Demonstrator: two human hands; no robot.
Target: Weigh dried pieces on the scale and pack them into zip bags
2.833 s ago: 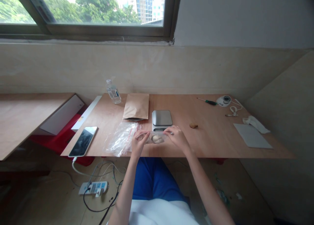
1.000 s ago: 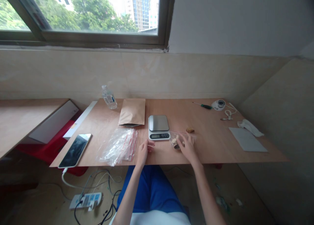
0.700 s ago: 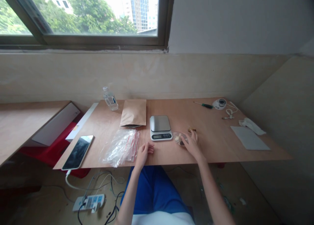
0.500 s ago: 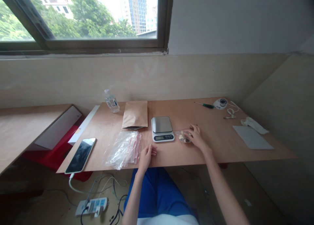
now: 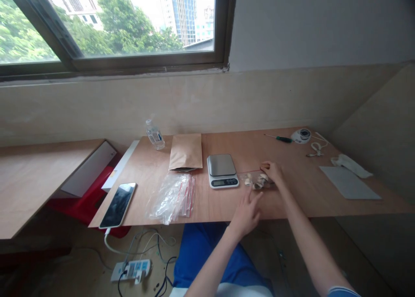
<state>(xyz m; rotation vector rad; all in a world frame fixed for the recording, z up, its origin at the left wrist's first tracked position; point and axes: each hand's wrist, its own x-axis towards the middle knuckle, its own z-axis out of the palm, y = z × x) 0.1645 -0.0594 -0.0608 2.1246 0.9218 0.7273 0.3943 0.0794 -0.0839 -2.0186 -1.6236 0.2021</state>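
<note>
A small clear zip bag (image 5: 249,180) with a red seal line lies just right of the kitchen scale (image 5: 223,170), with pale and brown dried pieces inside it. My right hand (image 5: 272,172) has its fingers closed at the bag's upper right edge; the exact grip is partly hidden. In front of the bag, near the table's front edge, my left hand (image 5: 247,212) is held with fingers apart, holding nothing. A stack of flat, clear zip bags (image 5: 171,196) lies left of the scale. Behind the stack is a brown paper pouch (image 5: 186,151), its mouth slightly open.
A water bottle (image 5: 155,135) stands at the back left, and a phone (image 5: 118,205) with a cable lies front left. Toward the right are a green screwdriver (image 5: 284,139), a white dome camera (image 5: 301,135), a grey sheet (image 5: 348,183) and a white cloth-like bundle (image 5: 352,165).
My left hand has moved right, from in front of the scale to before the filled bag, its fingers spreading. My right hand stays at the bag. The view has shifted slightly left.
</note>
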